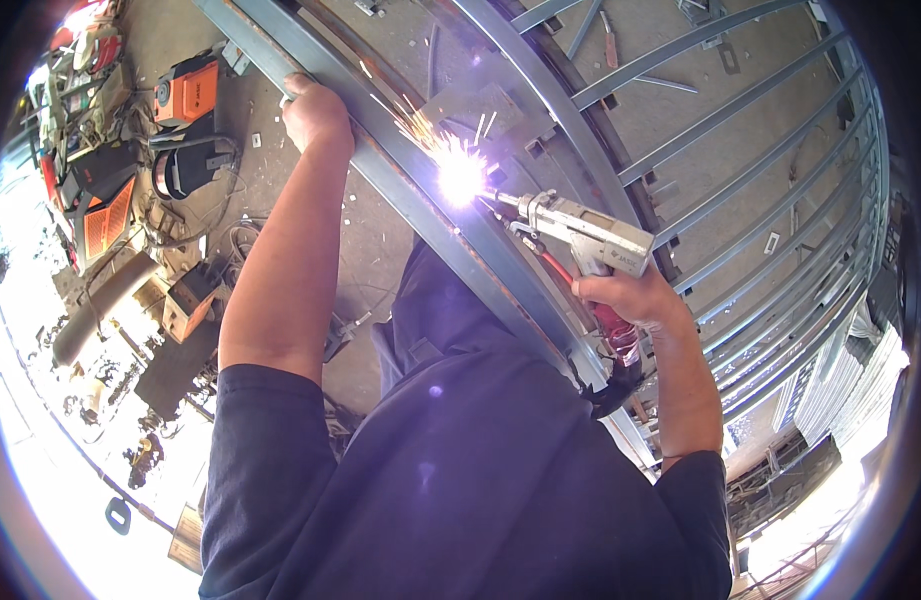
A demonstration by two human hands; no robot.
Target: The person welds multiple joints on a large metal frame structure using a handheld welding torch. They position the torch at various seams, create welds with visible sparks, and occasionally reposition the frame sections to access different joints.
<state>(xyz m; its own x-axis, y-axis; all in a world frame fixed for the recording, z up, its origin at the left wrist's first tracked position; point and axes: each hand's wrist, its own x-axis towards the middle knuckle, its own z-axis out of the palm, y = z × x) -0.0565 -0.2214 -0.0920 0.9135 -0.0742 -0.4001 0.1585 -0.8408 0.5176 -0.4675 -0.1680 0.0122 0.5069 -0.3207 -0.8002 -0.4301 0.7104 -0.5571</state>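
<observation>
Grey steel fills most of my view: a long curved steel beam [420, 200] runs from the upper left edge down toward the lower right, part of a large metal frame [740, 200] of parallel bars that fans out across the upper right. I see the right hand [630, 298] wrapped around the grip of a pale grey welding gun [580, 228], fingers curled tight and pressed together on the handle, with a red hose trailing beneath the wrist. The gun's nozzle points left at the beam, where a white-violet arc flash [461, 175] burns on the beam's upper face and sparks scatter toward the upper left. The left hand [315, 112] rests farther up the beam, near its upper end, fingers folded over the far edge and clamped on the steel. Orange welding machines [185, 92] stand on the floor at the left, well apart from the beam.
</observation>
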